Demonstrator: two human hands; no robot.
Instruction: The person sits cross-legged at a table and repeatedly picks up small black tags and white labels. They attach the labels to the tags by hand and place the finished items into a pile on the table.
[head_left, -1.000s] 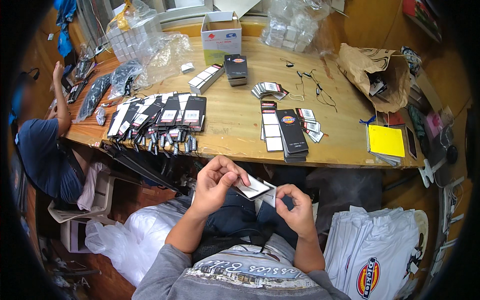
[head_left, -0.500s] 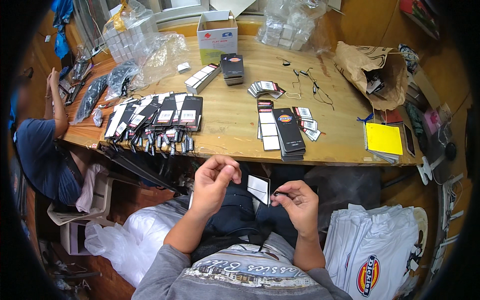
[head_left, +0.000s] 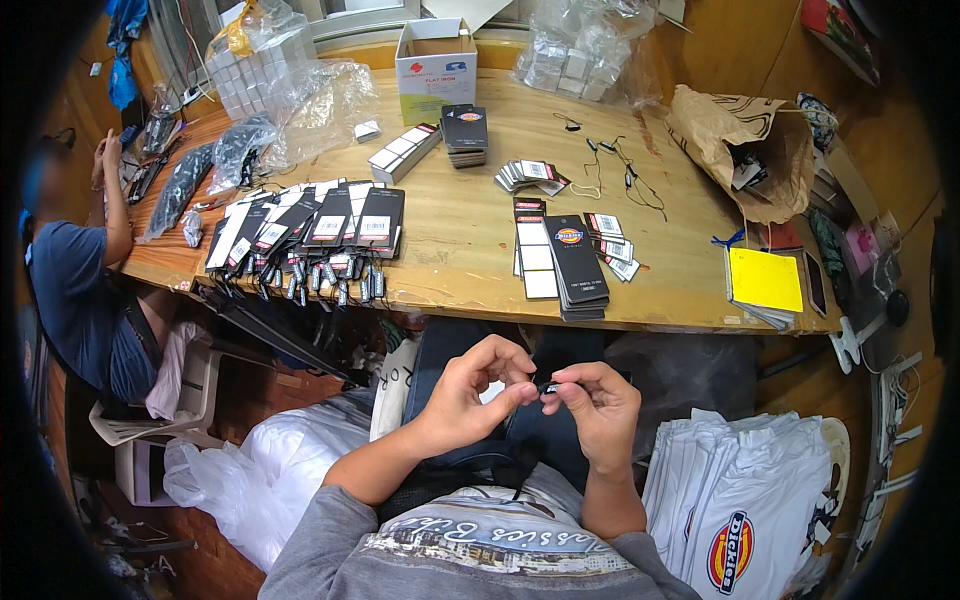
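Over my lap, my right hand (head_left: 600, 405) pinches a small black string fastener (head_left: 548, 388) between thumb and fingertips. My left hand (head_left: 475, 395) meets it from the other side, thumb and forefinger closed close to the fastener's end; whatever they grip is too small to make out. A bit of white tag (head_left: 492, 392) shows behind the left fingers, mostly hidden. On the table ahead lie a stack of black hang tags (head_left: 578, 265), white label strips (head_left: 538, 255) and small barcode tags (head_left: 612, 245).
Strung tags (head_left: 310, 235) are heaped at the table's left. Behind stand a carton (head_left: 437, 75) and more black tags (head_left: 465, 135). Loose cords (head_left: 628, 175), a paper bag (head_left: 740, 150) and a yellow pad (head_left: 765, 280) lie right. White shirts (head_left: 740, 500) are piled beside me; another person (head_left: 85, 280) sits left.
My left hand has come down and right to meet the right hand at the fastener. The white tag that hung between the hands is now mostly covered.
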